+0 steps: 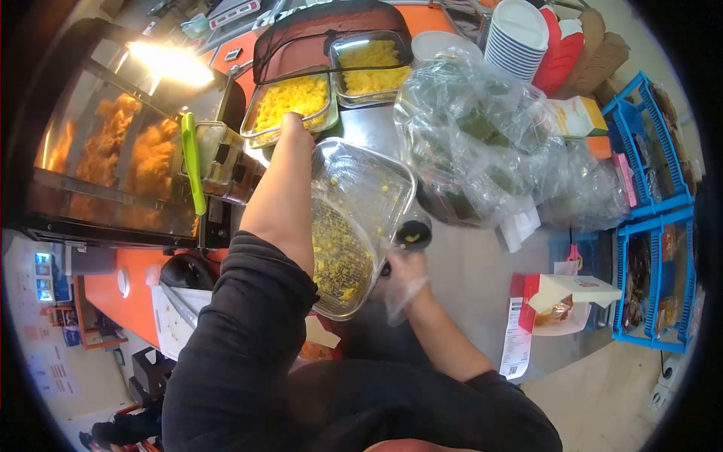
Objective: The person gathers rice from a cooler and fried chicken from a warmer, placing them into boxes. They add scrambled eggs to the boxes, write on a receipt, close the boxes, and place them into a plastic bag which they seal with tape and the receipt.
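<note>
My left arm stretches forward, and my left hand is at the near rim of a clear tray of yellow crumbly food; its fingers are hidden. My right hand, in a loose clear plastic glove and blurred, is beside the right edge of a large clear tray. Yellow-green crumbs are scattered over this tray's bottom, partly behind my left forearm. Just beyond my right hand is a small dark round container. I cannot tell whether my right fingers grip anything.
A second tray of yellow food stands at the back under a dark mesh cover. Left is a lit glass warmer with green tongs beside it. Right are bagged greens, stacked white bowls, an open food box and blue baskets.
</note>
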Demonstrator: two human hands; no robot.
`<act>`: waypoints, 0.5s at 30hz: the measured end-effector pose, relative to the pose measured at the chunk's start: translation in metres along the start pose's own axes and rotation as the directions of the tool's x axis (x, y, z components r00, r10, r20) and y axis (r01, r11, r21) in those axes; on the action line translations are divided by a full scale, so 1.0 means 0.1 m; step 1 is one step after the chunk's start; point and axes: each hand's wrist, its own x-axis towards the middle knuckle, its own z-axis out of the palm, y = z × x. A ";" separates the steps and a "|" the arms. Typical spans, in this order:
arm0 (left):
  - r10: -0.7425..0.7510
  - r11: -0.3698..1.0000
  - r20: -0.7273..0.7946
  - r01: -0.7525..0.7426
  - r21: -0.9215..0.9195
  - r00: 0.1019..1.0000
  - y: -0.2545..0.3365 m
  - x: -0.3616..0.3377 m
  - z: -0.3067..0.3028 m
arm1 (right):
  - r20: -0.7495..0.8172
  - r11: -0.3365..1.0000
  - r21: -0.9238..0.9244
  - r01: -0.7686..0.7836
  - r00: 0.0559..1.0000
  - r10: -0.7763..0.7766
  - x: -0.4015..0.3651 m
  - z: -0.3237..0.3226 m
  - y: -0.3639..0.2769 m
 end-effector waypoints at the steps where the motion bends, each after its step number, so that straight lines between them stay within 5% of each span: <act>1: 0.004 0.999 0.044 -0.006 0.034 0.999 -0.03 0.04 -0.04 | -0.049 0.983 -0.182 -0.008 0.999 -0.001 0.04 0.04 0.15; 2: -0.005 1.000 0.030 0.004 0.029 1.000 -0.05 0.01 -0.04 | -0.097 0.933 -0.359 -0.024 0.995 -0.011 0.05 0.11 0.11; 3: -0.008 1.000 0.019 0.008 0.022 1.000 -0.07 -0.03 -0.03 | -0.244 0.976 -0.202 0.081 0.961 -0.131 0.06 0.19 0.06; 7: -0.120 0.970 -0.069 0.132 0.203 0.990 0.03 -0.14 -0.02 | -0.262 0.952 -0.273 0.141 0.941 -0.215 0.08 -0.02 -0.22; 15: -0.170 0.953 -0.079 0.185 0.240 0.982 0.04 -0.48 -0.12 | 0.218 0.807 -0.430 0.404 0.914 -0.342 0.23 -1.22 -0.33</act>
